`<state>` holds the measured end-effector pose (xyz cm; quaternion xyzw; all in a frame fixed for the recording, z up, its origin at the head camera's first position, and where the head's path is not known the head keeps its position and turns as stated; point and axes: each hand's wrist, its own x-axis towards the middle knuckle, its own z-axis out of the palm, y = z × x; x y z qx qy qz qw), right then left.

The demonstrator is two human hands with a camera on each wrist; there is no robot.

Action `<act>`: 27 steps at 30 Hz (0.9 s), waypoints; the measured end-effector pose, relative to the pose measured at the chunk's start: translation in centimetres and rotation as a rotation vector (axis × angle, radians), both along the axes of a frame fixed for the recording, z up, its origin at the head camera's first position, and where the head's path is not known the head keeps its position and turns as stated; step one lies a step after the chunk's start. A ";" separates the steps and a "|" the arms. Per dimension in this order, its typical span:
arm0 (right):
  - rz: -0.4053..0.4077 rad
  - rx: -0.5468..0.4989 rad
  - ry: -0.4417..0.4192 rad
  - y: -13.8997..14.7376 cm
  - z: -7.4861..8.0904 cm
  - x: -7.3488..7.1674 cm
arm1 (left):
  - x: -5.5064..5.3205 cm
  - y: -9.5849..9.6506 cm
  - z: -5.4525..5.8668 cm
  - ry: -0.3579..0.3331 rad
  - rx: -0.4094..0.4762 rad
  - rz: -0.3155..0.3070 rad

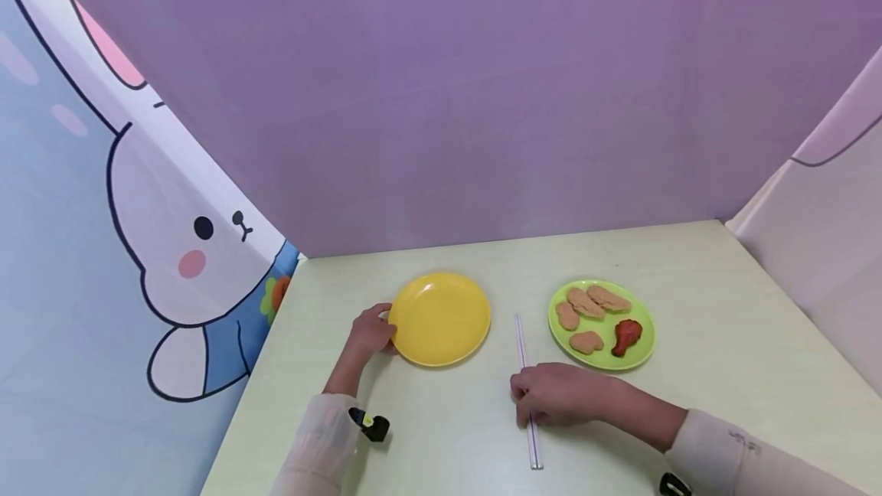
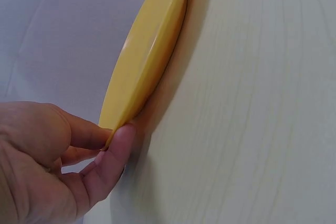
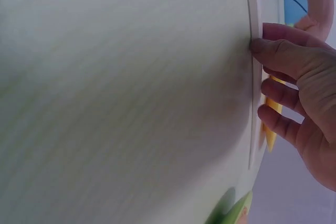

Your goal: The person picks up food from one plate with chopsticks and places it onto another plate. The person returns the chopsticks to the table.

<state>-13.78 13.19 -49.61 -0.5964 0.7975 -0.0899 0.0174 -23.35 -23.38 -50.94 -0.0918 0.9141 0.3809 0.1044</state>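
My left hand (image 1: 372, 330) pinches the left rim of a yellow plate (image 1: 441, 320); in the left wrist view its thumb and fingers (image 2: 119, 142) meet on either side of the edge. The plate's base lies on the table, close to the back. Right of it, my right hand (image 1: 561, 395) holds a pair of pale chopsticks (image 1: 534, 446) around their middle. They lie side by side, running front to back along the tabletop. In the right wrist view, the thumb (image 3: 262, 46) is on one side of the chopsticks (image 3: 256, 87) and the fingers on the other.
A green plate (image 1: 561, 331) stands at the back right, beyond my right hand. On it are a reddish-brown drumstick (image 1: 626, 337) and several tan nugget-like pieces (image 1: 586, 341). The pale wooden table (image 1: 441, 435) meets a purple cloth wall (image 1: 482, 113). A rabbit-print cloth (image 1: 172, 251) hangs on the left.
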 end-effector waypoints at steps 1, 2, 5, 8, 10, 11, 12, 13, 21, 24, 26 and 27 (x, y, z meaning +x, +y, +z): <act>0.006 -0.003 0.004 0.0 -0.1 0.0 | 0.0 0.0 0.0 -0.003 0.018 0.004; 0.012 -0.002 0.011 -0.1 0.0 0.0 | 0.0 0.1 -0.1 -0.004 0.028 0.006; 0.018 0.035 0.037 -0.6 0.2 0.0 | 0.0 0.2 0.0 -0.003 0.043 0.014; 0.015 0.119 0.076 -1.4 0.5 -0.2 | 0.0 0.2 0.2 -0.001 0.046 0.023; 0.008 0.186 0.101 -2.0 0.7 -0.3 | 0.1 0.2 0.3 -0.001 0.056 0.031; 0.004 0.217 0.109 -2.2 0.8 -0.3 | 0.1 0.1 0.3 -0.001 0.059 0.033; 0.001 0.248 0.115 -2.4 0.9 -0.4 | 0.2 0.1 0.3 -0.002 0.064 0.036; 0.002 0.272 0.126 -2.6 1.0 -0.4 | 0.2 0.1 0.3 -0.005 0.066 0.041; 0.079 0.309 0.265 -2.4 1.5 -0.3 | 0.2 0.3 0.3 -0.027 0.096 0.047; 0.118 0.236 0.303 -1.9 1.4 -0.3 | 0.3 0.1 0.4 -0.020 0.087 0.053; 0.138 0.189 0.330 -1.5 1.2 -0.3 | 0.4 0.0 0.4 -0.024 0.091 0.064; 0.144 0.170 0.347 -1.4 1.1 -0.3 | 0.4 0.0 0.5 -0.027 0.091 0.069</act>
